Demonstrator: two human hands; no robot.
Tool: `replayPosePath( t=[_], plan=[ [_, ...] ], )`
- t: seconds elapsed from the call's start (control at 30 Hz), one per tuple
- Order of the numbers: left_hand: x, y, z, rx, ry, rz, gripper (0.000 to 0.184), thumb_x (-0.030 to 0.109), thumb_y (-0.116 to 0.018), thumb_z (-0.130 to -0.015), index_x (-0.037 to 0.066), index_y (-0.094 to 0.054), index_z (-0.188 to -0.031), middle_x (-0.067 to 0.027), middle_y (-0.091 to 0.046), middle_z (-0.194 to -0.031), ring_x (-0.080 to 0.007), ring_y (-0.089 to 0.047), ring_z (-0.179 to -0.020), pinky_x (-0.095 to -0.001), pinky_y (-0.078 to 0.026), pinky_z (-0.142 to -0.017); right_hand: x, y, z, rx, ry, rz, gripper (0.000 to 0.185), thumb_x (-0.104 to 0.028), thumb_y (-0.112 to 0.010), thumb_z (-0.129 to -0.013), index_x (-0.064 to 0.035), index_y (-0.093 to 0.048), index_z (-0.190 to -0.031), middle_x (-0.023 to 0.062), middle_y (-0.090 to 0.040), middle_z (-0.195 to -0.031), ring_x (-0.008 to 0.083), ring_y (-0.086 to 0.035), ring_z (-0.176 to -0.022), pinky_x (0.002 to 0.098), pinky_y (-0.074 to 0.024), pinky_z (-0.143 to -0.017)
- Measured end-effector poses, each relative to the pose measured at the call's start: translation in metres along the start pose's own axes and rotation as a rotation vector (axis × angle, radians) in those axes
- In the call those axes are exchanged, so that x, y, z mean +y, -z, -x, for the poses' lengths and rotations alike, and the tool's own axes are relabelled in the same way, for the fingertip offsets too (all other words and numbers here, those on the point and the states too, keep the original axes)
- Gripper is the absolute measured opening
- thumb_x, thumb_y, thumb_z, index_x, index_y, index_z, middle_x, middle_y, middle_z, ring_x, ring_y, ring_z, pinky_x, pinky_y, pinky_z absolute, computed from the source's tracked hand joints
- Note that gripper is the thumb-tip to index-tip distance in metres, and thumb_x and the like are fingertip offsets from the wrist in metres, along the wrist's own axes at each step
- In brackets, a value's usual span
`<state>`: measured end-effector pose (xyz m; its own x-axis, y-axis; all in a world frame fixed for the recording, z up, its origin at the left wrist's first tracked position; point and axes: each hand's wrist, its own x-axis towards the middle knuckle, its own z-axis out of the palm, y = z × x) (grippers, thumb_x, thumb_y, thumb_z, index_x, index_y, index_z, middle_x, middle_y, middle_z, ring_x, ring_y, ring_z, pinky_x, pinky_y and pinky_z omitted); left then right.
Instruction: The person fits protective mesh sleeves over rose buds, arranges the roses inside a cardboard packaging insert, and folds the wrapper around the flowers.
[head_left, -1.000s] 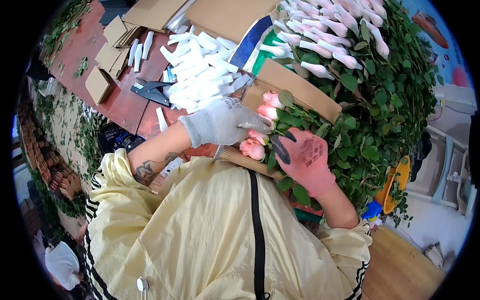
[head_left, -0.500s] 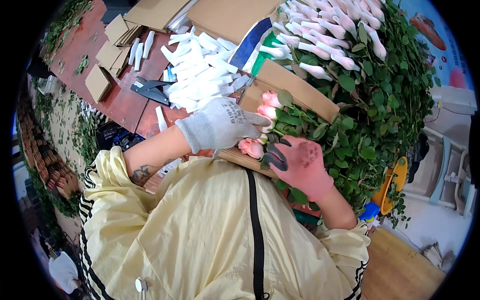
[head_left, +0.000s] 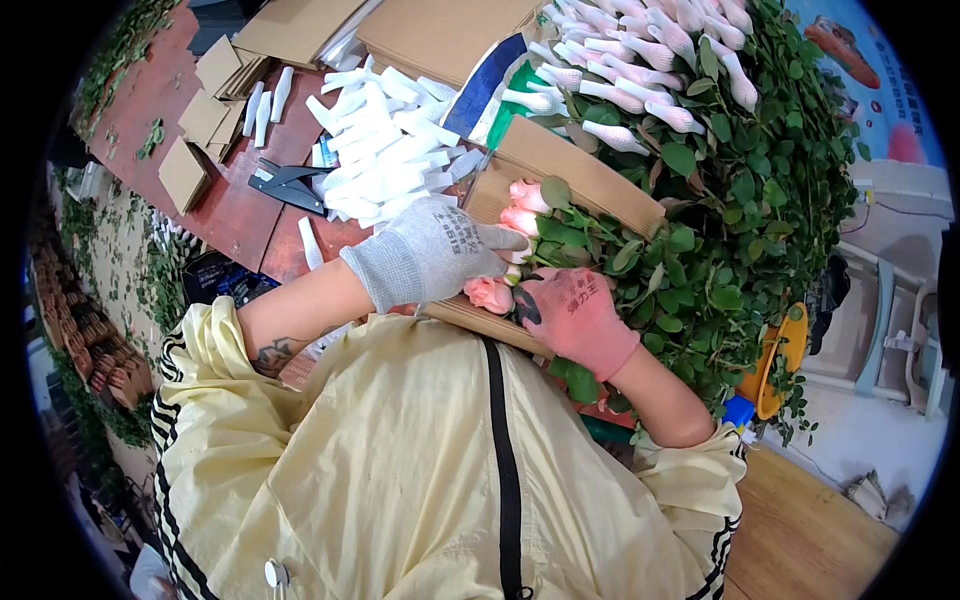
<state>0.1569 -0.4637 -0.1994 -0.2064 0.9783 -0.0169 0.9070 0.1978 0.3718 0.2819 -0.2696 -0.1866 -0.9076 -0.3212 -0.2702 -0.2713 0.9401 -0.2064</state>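
Pink roses (head_left: 523, 221) lie in a row on a folded sheet of corrugated cardboard (head_left: 490, 190), with leafy stems pointing right. My left hand (head_left: 440, 250), in a grey glove, rests at the flower heads, its index finger stretched across them; its other fingers are partly hidden. My right hand (head_left: 575, 315), in a red glove with dark fingertips, is closed beside the nearest rose (head_left: 489, 294), its fingers curled at the stem just under the bloom. The exact grip on that stem is partly covered by the glove.
White foam net sleeves (head_left: 385, 150) are heaped behind my left hand, near a black stapler (head_left: 288, 184). Cardboard pieces (head_left: 185, 175) lie at the left. Netted roses (head_left: 640, 70) with dense foliage (head_left: 740, 240) fill the right. A yellow round object (head_left: 785, 360) is beyond.
The whole view has shifted slightly, so table items appear a little further left. Both hands remain at the roses; my right hand has turned slightly, its fingers still curled by the nearest bloom.
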Motion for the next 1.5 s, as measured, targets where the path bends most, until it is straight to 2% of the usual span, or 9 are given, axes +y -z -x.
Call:
replayPosePath(
  t=[0.3, 0.6, 0.77, 0.83, 1.0, 1.07, 1.17, 1.27, 1.5],
  plan=[
    [-0.001, 0.001, 0.001, 0.013, -0.026, -0.003, 0.018, 0.026, -0.057, -0.084, 0.020, -0.068, -0.098, 0.0096, -0.056, -0.125, -0.0154, -0.067, -0.084, -0.0363, -0.048, -0.071, 0.007, 0.010, -0.010, -0.088, 0.023, -0.049, 0.025, -0.034, -0.065, -0.072, -0.0136, -0.061, -0.084, 0.0039, -0.060, -0.080, 0.0240, -0.061, -0.077, 0.0387, -0.0449, -0.068],
    [0.009, 0.008, 0.001, -0.102, 0.000, -0.105, 0.022, 0.025, -0.059, -0.082, 0.019, -0.066, -0.102, 0.0037, -0.057, -0.114, -0.0178, -0.062, -0.090, -0.0349, -0.048, -0.075, 0.000, 0.009, -0.012, 0.241, 0.262, 0.209, 0.011, -0.024, -0.057, -0.074, -0.0142, -0.061, -0.076, 0.0039, -0.060, -0.074, 0.0222, -0.061, -0.071, 0.0371, -0.0421, -0.063],
    [0.054, 0.026, 0.018, -0.131, 0.036, -0.031, 0.029, 0.036, -0.061, -0.081, 0.012, -0.063, -0.098, -0.0030, -0.057, -0.096, -0.0195, -0.058, -0.089, -0.0366, -0.045, -0.075, -0.002, 0.013, -0.018, -0.138, -0.002, 0.104, 0.026, -0.032, -0.065, -0.070, -0.0123, -0.062, -0.087, 0.0081, -0.063, -0.082, 0.0248, -0.062, -0.081, 0.0390, -0.0447, -0.072],
    [0.052, 0.007, 0.025, 0.104, 0.044, 0.091, 0.033, 0.038, -0.060, -0.082, 0.013, -0.060, -0.102, -0.0011, -0.057, -0.093, -0.0187, -0.056, -0.088, -0.0369, -0.044, -0.074, 0.002, 0.010, -0.009, -0.028, 0.052, 0.058, 0.026, -0.031, -0.066, -0.070, -0.0121, -0.061, -0.088, 0.0078, -0.063, -0.083, 0.0250, -0.061, -0.081, 0.0390, -0.0448, -0.072],
    [0.053, 0.003, 0.030, 0.041, 0.084, 0.049, 0.030, 0.036, -0.059, -0.083, 0.012, -0.059, -0.101, 0.0003, -0.057, -0.090, -0.0194, -0.056, -0.085, -0.0378, -0.043, -0.071, 0.002, 0.010, 0.004, 0.161, 0.150, 0.027, 0.028, -0.031, -0.069, -0.070, -0.0119, -0.060, -0.089, 0.0057, -0.061, -0.082, 0.0262, -0.060, -0.079, 0.0389, -0.0450, -0.072],
    [0.048, -0.004, 0.034, 0.218, 0.051, 0.026, 0.029, 0.035, -0.059, -0.082, 0.012, -0.059, -0.100, 0.0008, -0.057, -0.089, -0.0192, -0.056, -0.083, -0.0376, -0.043, -0.070, 0.000, 0.007, 0.002, 0.130, 0.079, 0.023, 0.030, -0.032, -0.070, -0.071, -0.0122, -0.060, -0.092, 0.0052, -0.060, -0.083, 0.0266, -0.060, -0.080, 0.0391, -0.0449, -0.072],
    [0.056, -0.001, 0.027, 0.037, 0.138, -0.007, 0.025, 0.033, -0.059, -0.082, 0.013, -0.061, -0.097, 0.0012, -0.057, -0.088, -0.0186, -0.056, -0.082, -0.0366, -0.043, -0.070, -0.009, 0.016, -0.004, -0.004, 0.000, 0.041, 0.031, -0.032, -0.069, -0.072, -0.0116, -0.060, -0.093, 0.0062, -0.060, -0.085, 0.0262, -0.060, -0.081, 0.0392, -0.0450, -0.071],
    [0.058, -0.002, 0.027, 0.223, 0.083, 0.041, 0.021, 0.032, -0.058, -0.082, 0.013, -0.062, -0.092, 0.0008, -0.058, -0.089, -0.0181, -0.056, -0.084, -0.0355, -0.043, -0.070, -0.005, 0.013, -0.004, -0.042, -0.019, -0.015, 0.031, -0.033, -0.070, -0.072, -0.0125, -0.061, -0.094, 0.0073, -0.060, -0.087, 0.0261, -0.061, -0.081, 0.0396, -0.0456, -0.072],
    [0.060, -0.002, 0.025, 0.047, 0.121, 0.034, 0.029, 0.032, -0.060, -0.081, 0.013, -0.065, -0.102, -0.0005, -0.062, -0.110, -0.0175, -0.058, -0.091, -0.0361, -0.045, -0.076, -0.008, 0.039, -0.001, 0.083, -0.127, -0.068, 0.033, -0.031, -0.071, -0.071, -0.0152, -0.062, -0.098, 0.0053, -0.060, -0.088, 0.0249, -0.062, -0.085, 0.0395, -0.0465, -0.073]
  ],
)
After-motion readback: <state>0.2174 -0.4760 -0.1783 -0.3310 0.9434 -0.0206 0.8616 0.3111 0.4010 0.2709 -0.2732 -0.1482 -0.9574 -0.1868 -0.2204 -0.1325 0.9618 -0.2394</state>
